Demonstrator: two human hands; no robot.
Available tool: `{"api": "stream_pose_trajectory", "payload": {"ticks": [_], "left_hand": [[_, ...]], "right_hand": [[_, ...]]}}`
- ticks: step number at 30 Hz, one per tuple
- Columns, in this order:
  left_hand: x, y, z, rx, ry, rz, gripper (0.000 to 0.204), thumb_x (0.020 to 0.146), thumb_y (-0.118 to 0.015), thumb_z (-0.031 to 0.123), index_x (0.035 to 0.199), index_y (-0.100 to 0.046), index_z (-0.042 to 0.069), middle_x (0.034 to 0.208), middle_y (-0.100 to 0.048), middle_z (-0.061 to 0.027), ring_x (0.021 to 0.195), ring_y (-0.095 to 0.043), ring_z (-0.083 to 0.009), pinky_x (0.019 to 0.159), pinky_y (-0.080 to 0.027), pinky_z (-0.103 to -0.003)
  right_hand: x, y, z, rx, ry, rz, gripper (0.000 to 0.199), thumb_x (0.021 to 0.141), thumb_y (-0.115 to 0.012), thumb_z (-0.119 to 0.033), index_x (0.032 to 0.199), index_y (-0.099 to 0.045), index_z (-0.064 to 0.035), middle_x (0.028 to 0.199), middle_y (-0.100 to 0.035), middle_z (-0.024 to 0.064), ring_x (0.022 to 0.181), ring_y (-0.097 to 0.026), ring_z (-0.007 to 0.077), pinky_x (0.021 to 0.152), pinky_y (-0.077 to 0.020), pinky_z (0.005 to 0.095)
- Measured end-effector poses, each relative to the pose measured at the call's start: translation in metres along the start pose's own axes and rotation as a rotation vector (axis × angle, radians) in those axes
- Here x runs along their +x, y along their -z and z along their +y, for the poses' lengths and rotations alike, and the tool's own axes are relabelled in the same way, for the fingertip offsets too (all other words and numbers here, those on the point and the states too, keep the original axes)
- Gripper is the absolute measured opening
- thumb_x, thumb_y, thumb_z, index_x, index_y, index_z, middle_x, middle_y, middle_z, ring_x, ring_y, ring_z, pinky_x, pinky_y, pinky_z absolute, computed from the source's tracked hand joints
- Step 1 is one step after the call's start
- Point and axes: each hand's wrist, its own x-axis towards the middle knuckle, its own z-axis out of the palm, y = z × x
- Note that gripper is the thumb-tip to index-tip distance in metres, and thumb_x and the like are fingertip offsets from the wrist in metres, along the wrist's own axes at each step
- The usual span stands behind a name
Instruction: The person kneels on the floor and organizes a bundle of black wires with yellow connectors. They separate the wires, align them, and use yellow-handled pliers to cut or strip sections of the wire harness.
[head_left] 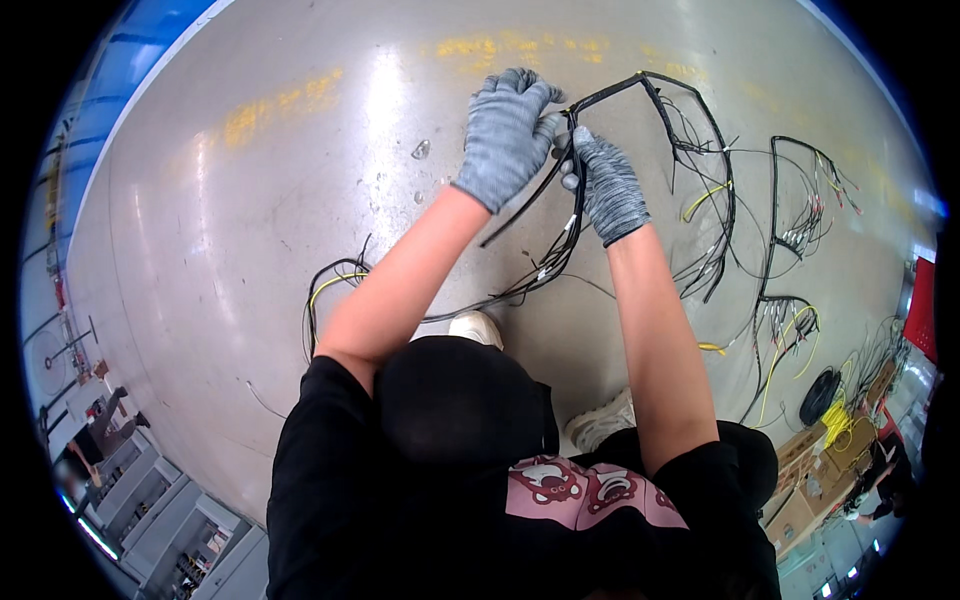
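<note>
Both hands wear grey knit gloves and meet at a branch point of a black wire harness (607,94). My left hand (503,135) is closed, its fingers curled and fingertips right beside the joint; what they pinch is too small to make out. Just below the joint, my right hand (608,188) grips the harness, fingers wrapped around the bundle. From there a thick strand of wires (572,235) curves down toward my feet, and a short taped branch (512,222) points to the lower left. The harness's far side runs right, with loose wire ends and white tags.
Another black harness (774,200) lies on the grey floor (300,190) at the right. A yellow-wired end (338,283) lies left of my shoe (476,327). Cardboard boxes (800,515), a black coil (820,397) and yellow cable (845,428) are at the lower right. Grey shelving (175,530) stands lower left.
</note>
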Motion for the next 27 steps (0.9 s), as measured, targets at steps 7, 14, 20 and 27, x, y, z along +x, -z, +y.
{"api": "stream_pose_trajectory", "payload": {"ticks": [7,14,20,27], "left_hand": [[-0.044,-0.009,0.014,-0.37,0.469,-0.416,0.024,0.082,-0.054,0.022,0.097,-0.052,0.004,0.091,-0.058,-0.0184,0.082,-0.058,-0.0326,0.071,-0.046,-0.041],[-0.029,-0.015,-0.005,-0.18,0.434,-0.421,0.027,0.083,-0.054,0.026,0.093,-0.055,0.0,0.08,-0.062,-0.0179,0.075,-0.059,-0.0317,0.066,-0.046,-0.037],[-0.052,-0.042,-0.016,-0.655,0.704,-0.291,0.022,0.087,-0.051,0.019,0.087,-0.056,-0.002,0.065,-0.052,-0.0028,0.059,-0.047,-0.0092,0.056,-0.042,-0.025],[-0.063,-0.023,0.012,-0.316,0.338,-0.311,0.022,0.087,-0.048,0.019,0.1,-0.056,0.004,0.084,-0.059,-0.0197,0.079,-0.058,-0.0332,0.069,-0.046,-0.039]], "right_hand": [[0.024,0.015,0.024,0.078,-0.078,-0.087,0.022,0.088,-0.052,-0.025,0.094,-0.061,-0.0055,0.08,-0.061,0.0023,0.067,-0.055,0.0124,0.06,-0.0479,0.0259],[0.024,0.017,0.017,-0.501,0.1,-0.063,0.028,0.085,-0.056,-0.025,0.097,-0.06,-0.0011,0.08,-0.06,0.0027,0.067,-0.054,0.0137,0.065,-0.0465,0.0273],[0.042,0.003,0.008,-0.912,0.109,-0.062,0.029,0.083,-0.054,-0.029,0.079,-0.063,-0.0023,0.065,-0.059,0.0096,0.057,-0.057,0.0176,0.057,-0.0459,0.0301],[0.046,0.01,-0.02,-0.709,-0.217,-0.328,0.025,0.084,-0.056,-0.026,0.079,-0.061,-0.0023,0.064,-0.06,0.0041,0.051,-0.054,0.0079,0.044,-0.0427,0.0184]]}}
